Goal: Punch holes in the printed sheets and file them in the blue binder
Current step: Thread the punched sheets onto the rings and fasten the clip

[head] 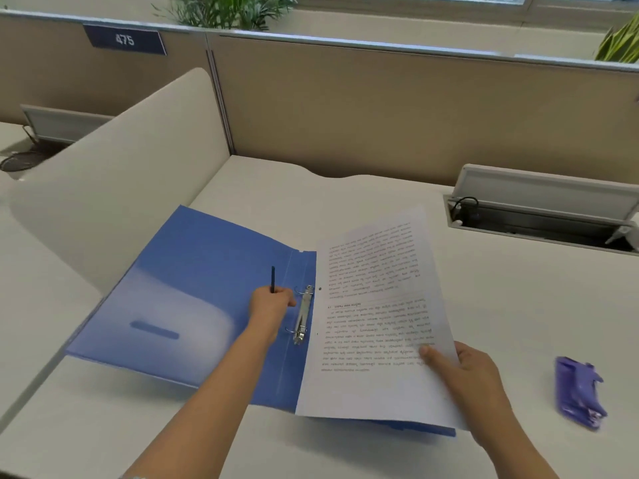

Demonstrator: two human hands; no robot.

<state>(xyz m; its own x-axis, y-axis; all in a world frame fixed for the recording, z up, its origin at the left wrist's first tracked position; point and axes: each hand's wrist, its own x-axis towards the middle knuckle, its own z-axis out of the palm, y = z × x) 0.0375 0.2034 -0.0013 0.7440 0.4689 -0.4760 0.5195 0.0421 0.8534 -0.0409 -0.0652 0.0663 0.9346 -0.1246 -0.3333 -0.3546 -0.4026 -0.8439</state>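
The blue binder (193,288) lies open on the desk, its left cover spread flat. Along its spine the metal ring mechanism (302,314) shows open rings. The printed sheets (377,316) lie over the binder's right half, text upside down to me, with one punched hole visible near the rings. My left hand (271,302) rests beside the rings, closed around a thin dark pen that points away from me. At the sheets' lower right edge, my right hand (463,371) pinches them, thumb on top.
A crumpled purple wrapper (579,392) lies on the desk at the right. An open cable tray (543,219) with a raised lid sits at the back right. A curved beige divider (114,188) stands on the left, and partition walls close off the back.
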